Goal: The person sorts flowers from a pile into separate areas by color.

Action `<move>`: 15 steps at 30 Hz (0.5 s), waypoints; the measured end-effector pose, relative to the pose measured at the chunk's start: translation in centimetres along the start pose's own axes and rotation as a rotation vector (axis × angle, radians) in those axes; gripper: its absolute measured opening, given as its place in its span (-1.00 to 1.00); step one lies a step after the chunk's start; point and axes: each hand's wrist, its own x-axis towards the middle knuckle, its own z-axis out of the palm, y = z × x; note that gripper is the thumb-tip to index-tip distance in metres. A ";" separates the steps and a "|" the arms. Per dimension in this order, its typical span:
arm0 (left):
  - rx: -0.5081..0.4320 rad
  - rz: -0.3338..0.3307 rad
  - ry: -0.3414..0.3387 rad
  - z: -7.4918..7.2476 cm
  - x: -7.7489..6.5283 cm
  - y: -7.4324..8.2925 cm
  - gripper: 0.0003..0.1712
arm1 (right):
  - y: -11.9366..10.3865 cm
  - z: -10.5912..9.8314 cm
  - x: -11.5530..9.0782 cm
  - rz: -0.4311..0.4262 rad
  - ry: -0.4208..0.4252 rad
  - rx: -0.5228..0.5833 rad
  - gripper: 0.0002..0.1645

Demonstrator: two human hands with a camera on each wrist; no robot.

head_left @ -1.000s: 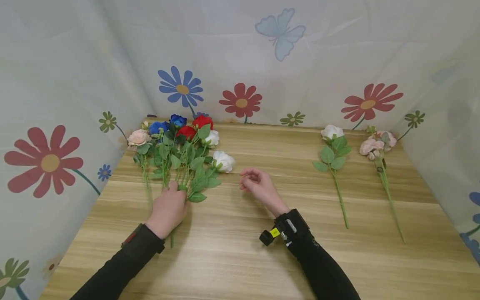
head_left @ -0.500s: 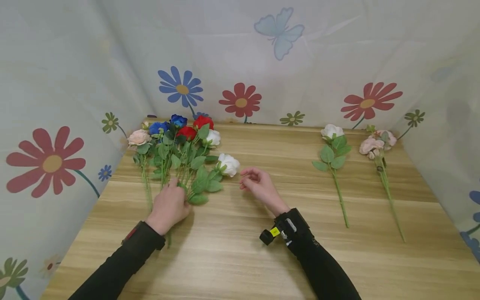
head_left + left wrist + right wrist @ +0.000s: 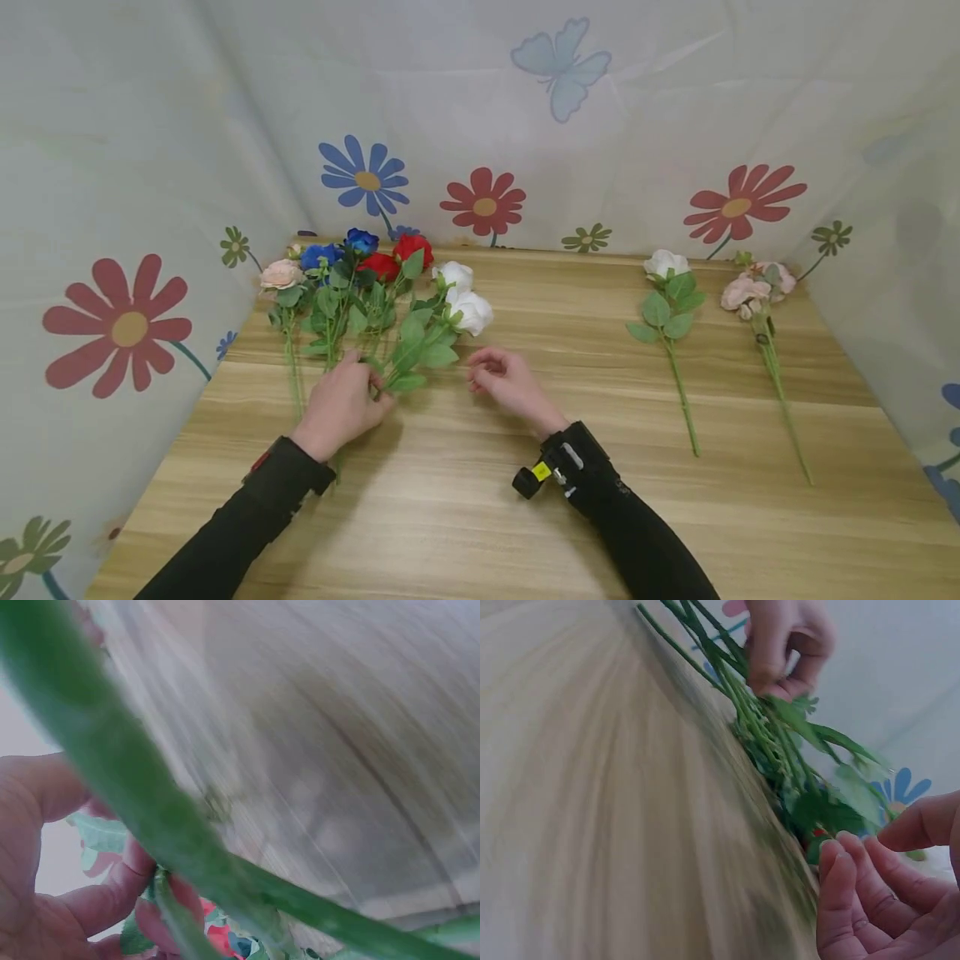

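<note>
On the desk [image 3: 525,525], L side, your L grip [image 3: 341,408] pinches the nearer white rose [image 3: 471,312] by its stem, below the leaves, prob. to steer the head w/o crushing petals. It's at the bunch's R edge, overlapping the other white rose [image 3: 453,273]; can't tell if they touch. Red roses [image 3: 381,267], blue roses [image 3: 321,256] + a pink rose [image 3: 282,274] lie beyond, stems toward you, likely for easy reach. R grip [image 3: 513,387] hangs nearby, fingers loosely curled, holding nothing, prob. ready to assist.
</note>
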 end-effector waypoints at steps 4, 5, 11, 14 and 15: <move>-0.051 -0.005 -0.004 -0.1 0.4 0.1 -0.82 | 0.4 1.5 0.3 0.068 -0.110 0.052 -0.64; -0.063 -0.005 -0.004 -0.1 0.5 0.2 -0.81 | 0.5 1.8 0.3 0.088 -0.135 0.084 -0.62; -0.078 -0.006 -0.004 0.2 1.1 0.6 -0.77 | 0.5 3.9 1.0 0.164 -0.223 0.262 -0.47; -0.078 -0.005 -0.015 0.5 1.2 0.7 -0.78 | 0.2 4.6 1.4 0.186 -0.227 0.337 -0.49; -0.077 -0.003 -0.016 0.6 1.3 0.8 -0.78 | 0.1 4.9 1.5 0.190 -0.223 0.356 -0.52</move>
